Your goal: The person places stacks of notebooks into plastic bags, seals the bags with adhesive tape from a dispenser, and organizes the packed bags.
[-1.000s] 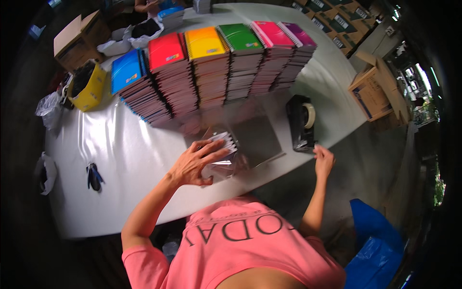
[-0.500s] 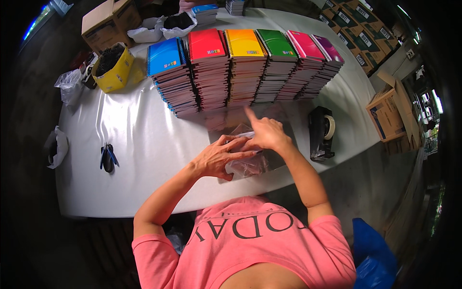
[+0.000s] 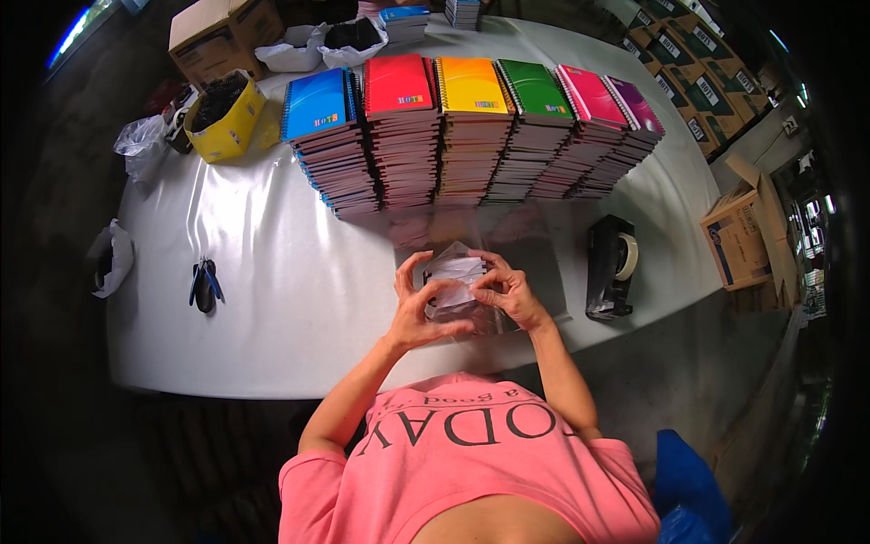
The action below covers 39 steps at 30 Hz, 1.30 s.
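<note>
Clear packet w/ white contents (image 3: pixel 458 270) sits nr table's (image 3: pixel 272 335) front edge, approx mid-length, b/w both hands. L hand (image 3: pixel 421 304) is half open, fingers spread in a C round packet's left side, touching. R hand (image 3: pixel 509 295) is curled at its right side, thumb close to fingers; can't tell how firm the hold is. Progress: contents in the plastic, so prob. part done; closing looks unfinished, but glare hides any tape. Tape dispenser (image 3: pixel 609 267) stands to the right, nr front edge; notebook stacks (image 3: pixel 476 136) toward back edge.
</note>
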Each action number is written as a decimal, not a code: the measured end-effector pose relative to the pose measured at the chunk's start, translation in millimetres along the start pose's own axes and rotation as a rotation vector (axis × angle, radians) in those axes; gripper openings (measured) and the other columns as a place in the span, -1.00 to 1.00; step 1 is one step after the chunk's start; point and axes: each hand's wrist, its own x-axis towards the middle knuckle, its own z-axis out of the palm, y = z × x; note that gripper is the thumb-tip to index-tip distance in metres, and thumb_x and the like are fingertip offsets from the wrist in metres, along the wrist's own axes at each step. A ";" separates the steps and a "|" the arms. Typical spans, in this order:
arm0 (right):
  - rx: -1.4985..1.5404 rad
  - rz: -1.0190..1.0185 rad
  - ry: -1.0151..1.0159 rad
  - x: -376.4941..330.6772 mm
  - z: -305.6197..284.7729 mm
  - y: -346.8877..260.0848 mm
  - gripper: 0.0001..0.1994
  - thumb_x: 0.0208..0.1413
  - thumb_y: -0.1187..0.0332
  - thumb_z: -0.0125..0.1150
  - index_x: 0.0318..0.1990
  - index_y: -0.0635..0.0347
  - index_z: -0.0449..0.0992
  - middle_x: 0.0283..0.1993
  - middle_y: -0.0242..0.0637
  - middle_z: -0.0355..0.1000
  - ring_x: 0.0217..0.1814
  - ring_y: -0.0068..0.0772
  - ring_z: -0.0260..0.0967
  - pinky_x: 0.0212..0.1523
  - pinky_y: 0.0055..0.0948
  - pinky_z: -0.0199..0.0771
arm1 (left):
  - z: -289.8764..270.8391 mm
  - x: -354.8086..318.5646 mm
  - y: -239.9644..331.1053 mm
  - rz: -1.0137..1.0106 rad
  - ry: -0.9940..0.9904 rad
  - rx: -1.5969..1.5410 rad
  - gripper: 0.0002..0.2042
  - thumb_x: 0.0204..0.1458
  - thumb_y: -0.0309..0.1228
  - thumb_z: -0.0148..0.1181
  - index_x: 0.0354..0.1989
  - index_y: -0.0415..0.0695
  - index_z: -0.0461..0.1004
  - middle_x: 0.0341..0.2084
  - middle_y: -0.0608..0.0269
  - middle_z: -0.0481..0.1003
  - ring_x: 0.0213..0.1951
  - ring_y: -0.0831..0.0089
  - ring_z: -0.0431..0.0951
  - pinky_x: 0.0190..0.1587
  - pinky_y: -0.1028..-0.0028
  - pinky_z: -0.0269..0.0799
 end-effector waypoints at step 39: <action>-0.650 -0.113 0.102 28.1 8.7 -41.1 -0.80 -0.18 0.43 0.40 -0.31 0.16 0.61 -0.18 -0.30 0.48 -0.20 -0.37 0.46 -0.18 -0.45 0.44 | -6.9 38.9 -8.2 -0.153 0.001 -0.005 -0.88 -0.18 -0.44 0.34 -0.41 -0.03 0.60 -0.37 0.35 0.58 -0.19 0.38 0.49 -0.15 0.35 0.29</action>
